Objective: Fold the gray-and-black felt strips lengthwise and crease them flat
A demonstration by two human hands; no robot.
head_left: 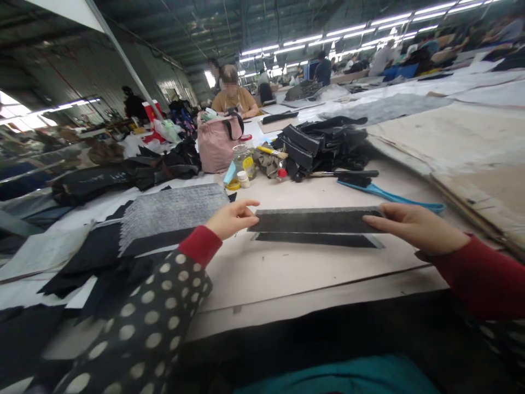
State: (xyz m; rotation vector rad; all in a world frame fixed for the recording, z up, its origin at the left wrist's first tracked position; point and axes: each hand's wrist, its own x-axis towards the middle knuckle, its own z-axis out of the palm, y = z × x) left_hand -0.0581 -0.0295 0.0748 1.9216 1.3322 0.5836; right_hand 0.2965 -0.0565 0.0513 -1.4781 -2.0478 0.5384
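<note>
A dark fabric strip [311,220] with a grey upper edge is stretched level between my two hands, above the pale table. My left hand [234,218] pinches its left end between thumb and fingers. At the right end, my right hand [414,223] grips the corner with thumb and fingertips. Just below lies a second dark strip [315,239] on the board, partly covered by the held one. To the left of my left hand is a stack of grey fringed pieces [172,210] beside black fabric [86,262].
Beyond my hands stand a glass jar [244,160], a white bottle [243,179] and a pink bag [217,143]. Black pieces [320,148] are heaped behind, near a blue strap [394,196]. Large boards [471,164] lie at right. A person [235,98] sits across the table.
</note>
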